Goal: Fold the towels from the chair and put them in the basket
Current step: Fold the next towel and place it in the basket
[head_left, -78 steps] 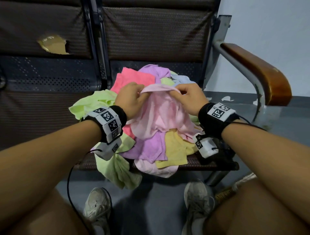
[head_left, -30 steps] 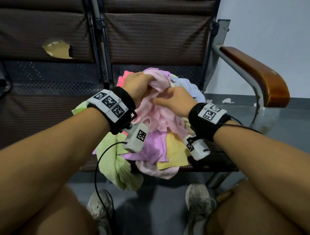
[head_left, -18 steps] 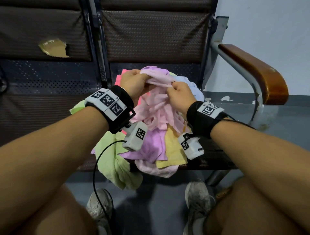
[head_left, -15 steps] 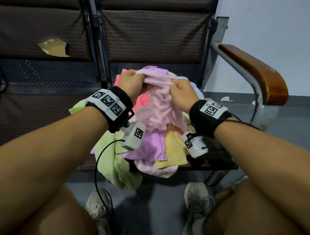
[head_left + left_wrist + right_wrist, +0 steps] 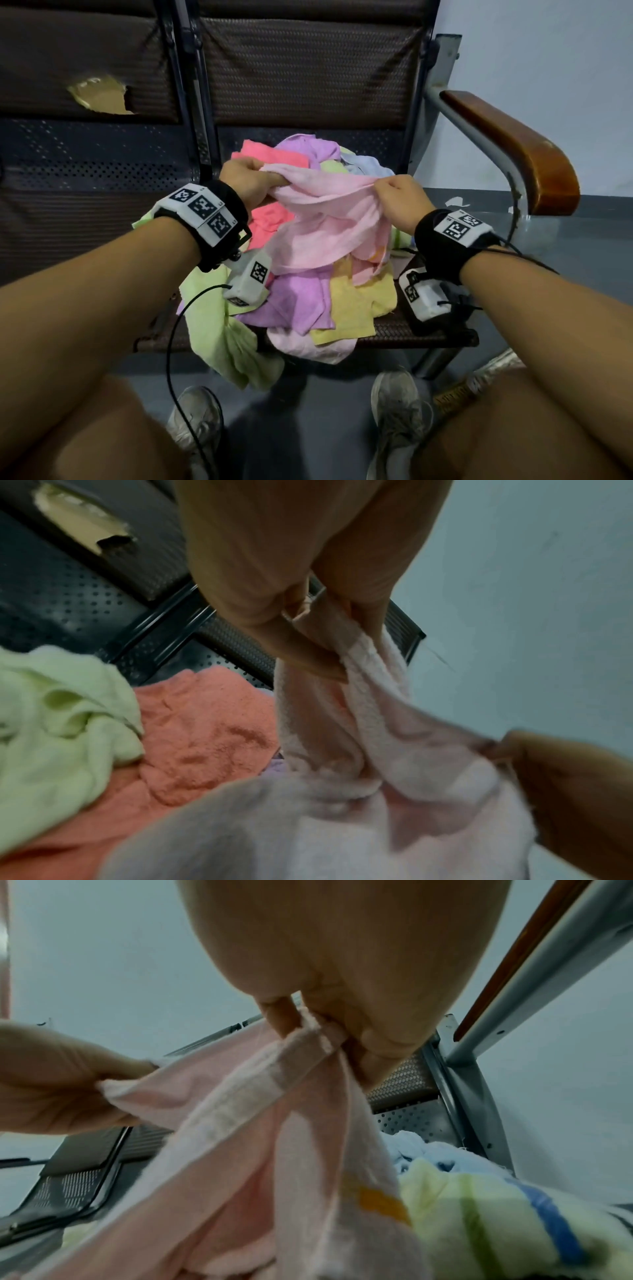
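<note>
While each hand — left hand (image 5: pixel 247 180), right hand (image 5: pixel 401 202) — pinches it, pink towel (image 5: pixel 329 219) stretches between.

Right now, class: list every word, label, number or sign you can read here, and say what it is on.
No readable words or numbers.
Left wristband: black-and-white square code markers, no text.
Right wristband: the same markers, no text.
Towels: no label visible.
</note>
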`<move>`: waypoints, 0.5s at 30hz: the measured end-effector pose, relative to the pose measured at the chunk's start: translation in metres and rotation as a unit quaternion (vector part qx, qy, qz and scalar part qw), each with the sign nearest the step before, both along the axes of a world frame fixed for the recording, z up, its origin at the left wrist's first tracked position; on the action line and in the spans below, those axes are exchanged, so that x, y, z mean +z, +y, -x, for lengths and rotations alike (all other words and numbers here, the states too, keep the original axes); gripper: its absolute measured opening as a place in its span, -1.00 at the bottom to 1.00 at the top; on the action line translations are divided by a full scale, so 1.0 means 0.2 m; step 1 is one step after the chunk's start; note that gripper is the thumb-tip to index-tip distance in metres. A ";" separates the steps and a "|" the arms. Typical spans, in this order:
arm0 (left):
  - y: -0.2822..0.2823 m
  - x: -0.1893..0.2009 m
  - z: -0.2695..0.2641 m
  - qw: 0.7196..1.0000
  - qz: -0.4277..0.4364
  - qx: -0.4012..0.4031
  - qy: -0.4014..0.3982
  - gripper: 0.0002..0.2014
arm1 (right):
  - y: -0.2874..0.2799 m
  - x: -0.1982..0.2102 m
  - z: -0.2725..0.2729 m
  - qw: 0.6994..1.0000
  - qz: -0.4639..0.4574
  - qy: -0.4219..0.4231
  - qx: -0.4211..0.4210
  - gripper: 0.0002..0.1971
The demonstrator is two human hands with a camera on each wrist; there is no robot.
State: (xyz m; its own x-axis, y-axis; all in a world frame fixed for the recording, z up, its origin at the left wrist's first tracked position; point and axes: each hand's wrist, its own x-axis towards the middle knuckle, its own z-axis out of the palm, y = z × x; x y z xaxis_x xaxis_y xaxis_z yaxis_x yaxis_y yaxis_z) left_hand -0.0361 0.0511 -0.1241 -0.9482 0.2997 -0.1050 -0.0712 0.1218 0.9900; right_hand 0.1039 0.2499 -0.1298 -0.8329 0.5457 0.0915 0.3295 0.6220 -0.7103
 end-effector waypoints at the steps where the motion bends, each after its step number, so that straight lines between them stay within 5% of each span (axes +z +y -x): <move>1: 0.00 -0.01 0.00 0.999 0.030 -0.013 0.004 -0.83 | 0.00 0.00 0.00 1.000 0.000 0.001 0.006 -0.54; 7: -0.03 -0.01 0.04 0.998 0.032 0.016 -0.044 -0.71 | 0.00 -0.01 -0.04 0.989 -0.095 -0.020 0.112 -0.51; 11: -0.04 0.00 0.05 0.996 0.043 0.048 -0.056 -0.90 | 0.01 -0.05 -0.06 0.960 -0.143 -0.149 0.189 -0.51; 15: -0.06 -0.04 0.06 0.994 0.104 0.044 -0.008 -0.73 | 0.04 -0.11 -0.06 0.958 -0.157 -0.172 0.169 -0.55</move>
State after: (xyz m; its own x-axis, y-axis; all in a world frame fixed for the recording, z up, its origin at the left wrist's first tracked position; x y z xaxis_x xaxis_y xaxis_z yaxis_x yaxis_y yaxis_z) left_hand -0.0482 0.0392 -0.1324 -0.9674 0.1862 -0.1714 -0.1060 0.3167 0.9426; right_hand 0.1166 0.2577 -0.1514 -0.9672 0.2310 -0.1053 0.2536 0.8994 -0.3561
